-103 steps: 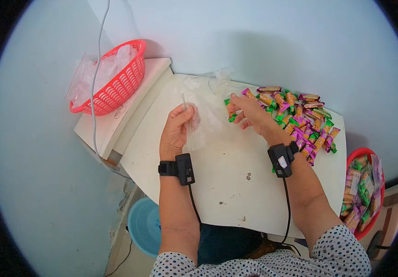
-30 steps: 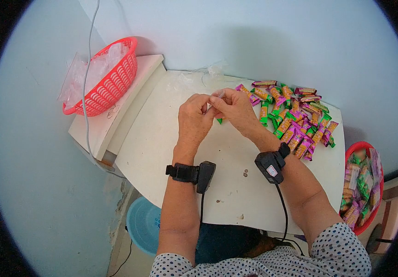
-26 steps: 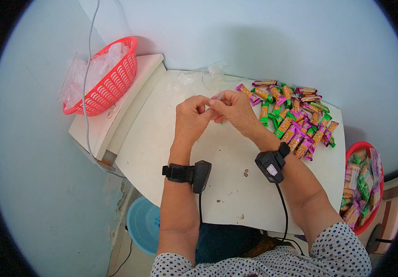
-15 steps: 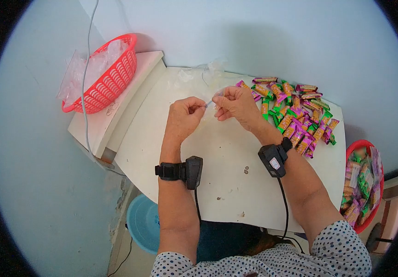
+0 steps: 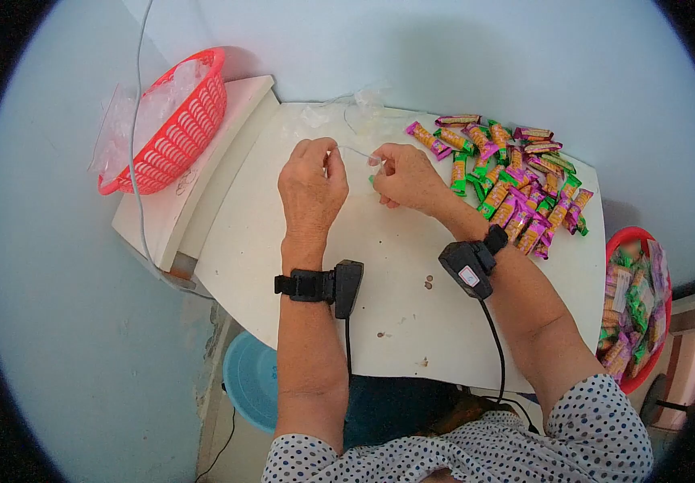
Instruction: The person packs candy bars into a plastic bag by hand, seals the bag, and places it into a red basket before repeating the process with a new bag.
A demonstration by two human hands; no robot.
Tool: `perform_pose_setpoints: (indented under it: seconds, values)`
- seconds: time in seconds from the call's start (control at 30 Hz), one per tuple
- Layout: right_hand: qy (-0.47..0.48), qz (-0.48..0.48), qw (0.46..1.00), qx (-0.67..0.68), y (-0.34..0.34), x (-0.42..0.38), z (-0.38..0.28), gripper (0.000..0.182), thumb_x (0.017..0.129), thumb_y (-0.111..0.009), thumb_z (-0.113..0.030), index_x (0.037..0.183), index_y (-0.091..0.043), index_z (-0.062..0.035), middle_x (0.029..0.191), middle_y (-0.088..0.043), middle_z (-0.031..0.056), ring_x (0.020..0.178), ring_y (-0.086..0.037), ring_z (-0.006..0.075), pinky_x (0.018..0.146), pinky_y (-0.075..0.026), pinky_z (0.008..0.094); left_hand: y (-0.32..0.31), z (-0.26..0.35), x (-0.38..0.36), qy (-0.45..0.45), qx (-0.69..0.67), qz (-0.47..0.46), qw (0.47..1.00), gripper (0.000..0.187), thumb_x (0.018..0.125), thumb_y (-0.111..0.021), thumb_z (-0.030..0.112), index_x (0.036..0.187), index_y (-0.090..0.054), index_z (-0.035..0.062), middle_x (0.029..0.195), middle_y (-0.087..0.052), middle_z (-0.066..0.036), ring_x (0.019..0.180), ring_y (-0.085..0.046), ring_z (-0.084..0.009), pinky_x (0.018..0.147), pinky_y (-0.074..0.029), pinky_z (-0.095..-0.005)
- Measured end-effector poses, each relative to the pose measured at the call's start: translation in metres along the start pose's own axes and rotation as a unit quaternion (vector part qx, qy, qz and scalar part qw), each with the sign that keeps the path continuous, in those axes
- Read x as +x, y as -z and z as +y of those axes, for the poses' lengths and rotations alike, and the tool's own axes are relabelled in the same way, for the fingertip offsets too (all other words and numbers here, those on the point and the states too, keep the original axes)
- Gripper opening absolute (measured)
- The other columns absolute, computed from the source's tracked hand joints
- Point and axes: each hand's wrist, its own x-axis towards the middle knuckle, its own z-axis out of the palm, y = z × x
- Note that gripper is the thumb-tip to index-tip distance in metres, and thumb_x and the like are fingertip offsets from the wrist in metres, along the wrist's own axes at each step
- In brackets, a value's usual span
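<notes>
Above the far middle of the table, a thin pale strip point(image 5: 355, 150), like a twist tie or cord, stretches between both hands. My left hand point(image 5: 312, 189) pinches one end, its fingers closed and knuckles up. The other end runs into the bent fingers of my right hand point(image 5: 409, 179). A small green bit shows under the right fingers; its kind is hidden. To the right of that hand lies a loose pile of wrapped snack bars point(image 5: 517, 189) in purple and green packets. Clear plastic bags point(image 5: 369, 101) lie crumpled beyond the hands.
A red basket point(image 5: 190, 133) of clear bags tilts on a white ledge point(image 5: 172, 205) at left. Another red basket point(image 5: 660, 346) holds packed snacks at lower right. A blue basin point(image 5: 243, 382) stands below the white table point(image 5: 396, 298). A grey cable point(image 5: 132, 145) hangs at left.
My left hand has turned knuckles up and moved away from the right, so more of the pale strip shows between them. The view has shifted slightly.
</notes>
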Motion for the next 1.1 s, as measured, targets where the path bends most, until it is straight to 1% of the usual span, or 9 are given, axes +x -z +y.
perform_pose_setpoints:
  seconds: [0.07, 0.17, 0.27, 0.37, 0.57, 0.77, 0.87, 0.97, 1.1]
  values:
    - [0.012, 0.024, 0.999, -0.021, -0.002, 0.005, 0.008, 0.029, 0.08, -0.063, -0.008, 0.105, -0.06, 0.0054, 0.07, -0.064, 0.0094, 0.053, -0.064, 0.0153, 0.049, -0.054, 0.0278, -0.002, 0.0, -0.001, -0.005, -0.004, -0.016, 1.0, 0.008, 0.081, -0.065, -0.001, 0.088, -0.066, 0.0014, 0.073, -0.061, -0.01, 0.058, -0.058, -0.0193, 0.056, -0.048, -0.031]
    - [-0.003, 0.108, 0.993, 0.04, -0.002, 0.001, -0.001, 0.027, 0.076, -0.068, -0.015, 0.098, -0.062, 0.0006, 0.069, -0.066, 0.0161, 0.06, -0.068, 0.027, 0.064, -0.052, 0.0385, -0.004, 0.0, -0.002, -0.01, -0.006, -0.03, 0.999, 0.009, 0.081, -0.066, -0.001, 0.089, -0.065, 0.0024, 0.074, -0.061, -0.01, 0.058, -0.057, -0.0198, 0.055, -0.047, -0.0316]
    - [0.063, 0.21, 0.974, -0.056, -0.002, 0.003, 0.001, 0.027, 0.076, -0.069, -0.016, 0.097, -0.061, -0.0005, 0.069, -0.065, 0.014, 0.066, -0.067, 0.0278, 0.065, -0.052, 0.0394, -0.005, 0.002, -0.003, -0.013, 0.006, -0.038, 0.999, 0.008, 0.081, -0.066, 0.0, 0.089, -0.065, 0.0029, 0.074, -0.061, -0.01, 0.058, -0.058, -0.0209, 0.055, -0.047, -0.0323]
    - [0.097, 0.228, 0.966, -0.077, -0.002, 0.0, -0.002, 0.025, 0.076, -0.067, -0.01, 0.098, -0.06, -0.0024, 0.08, -0.066, 0.0136, 0.074, -0.066, 0.0287, 0.066, -0.051, 0.0408, -0.004, 0.005, -0.002, -0.011, 0.018, -0.031, 0.999, 0.007, 0.082, -0.066, 0.001, 0.088, -0.065, 0.0028, 0.075, -0.061, -0.01, 0.059, -0.059, -0.022, 0.056, -0.048, -0.0329]
    - [0.34, 0.344, 0.859, -0.169, -0.005, -0.006, -0.017, 0.028, 0.067, -0.062, 0.001, 0.093, -0.063, -0.0075, 0.096, -0.064, 0.01, 0.094, -0.062, 0.0287, 0.072, -0.053, 0.0407, -0.007, 0.004, -0.004, 0.007, 0.047, -0.003, 0.999, 0.006, 0.083, -0.067, 0.003, 0.089, -0.066, 0.0029, 0.077, -0.063, -0.011, 0.061, -0.062, -0.0226, 0.057, -0.049, -0.0337]
    - [0.41, 0.164, 0.856, -0.267, -0.011, -0.006, -0.009, 0.016, 0.067, -0.062, 0.002, 0.081, -0.065, -0.0046, 0.094, -0.063, 0.0077, 0.1, -0.059, 0.0268, 0.075, -0.055, 0.0359, -0.008, 0.007, -0.003, 0.01, 0.056, 0.008, 0.998, 0.005, 0.082, -0.068, 0.003, 0.087, -0.066, 0.0033, 0.076, -0.063, -0.01, 0.061, -0.061, -0.0215, 0.056, -0.049, -0.0333]
    - [0.435, 0.12, 0.844, -0.289, -0.012, -0.005, -0.006, 0.024, 0.065, -0.062, 0.006, 0.088, -0.065, 0.0007, 0.098, -0.065, 0.0107, 0.101, -0.061, 0.0298, 0.078, -0.055, 0.0364, -0.007, 0.007, -0.003, 0.012, 0.049, 0.007, 0.999, 0.005, 0.082, -0.068, 0.003, 0.087, -0.066, 0.0034, 0.076, -0.062, -0.01, 0.06, -0.061, -0.0208, 0.055, -0.048, -0.0326]
    - [0.432, 0.079, 0.858, -0.266, -0.013, -0.006, -0.001, 0.022, 0.066, -0.061, 0.005, 0.088, -0.065, 0.0018, 0.09, -0.061, 0.0122, 0.097, -0.061, 0.0301, 0.075, -0.054, 0.0385, -0.006, 0.008, -0.003, 0.011, 0.053, 0.012, 0.998, 0.005, 0.082, -0.069, 0.003, 0.087, -0.066, 0.0033, 0.075, -0.062, -0.009, 0.06, -0.06, -0.02, 0.055, -0.048, -0.0319]
    - [0.37, 0.069, 0.886, -0.272, -0.016, -0.015, -0.01, 0.021, 0.069, -0.064, 0.0, 0.09, -0.066, 0.0014, 0.093, -0.06, 0.0136, 0.098, -0.059, 0.0297, 0.079, -0.052, 0.039, -0.006, 0.007, -0.002, 0.018, 0.03, 0.031, 0.999, 0.006, 0.081, -0.069, 0.003, 0.087, -0.067, 0.0034, 0.075, -0.062, -0.008, 0.059, -0.06, -0.0195, 0.056, -0.049, -0.0315]
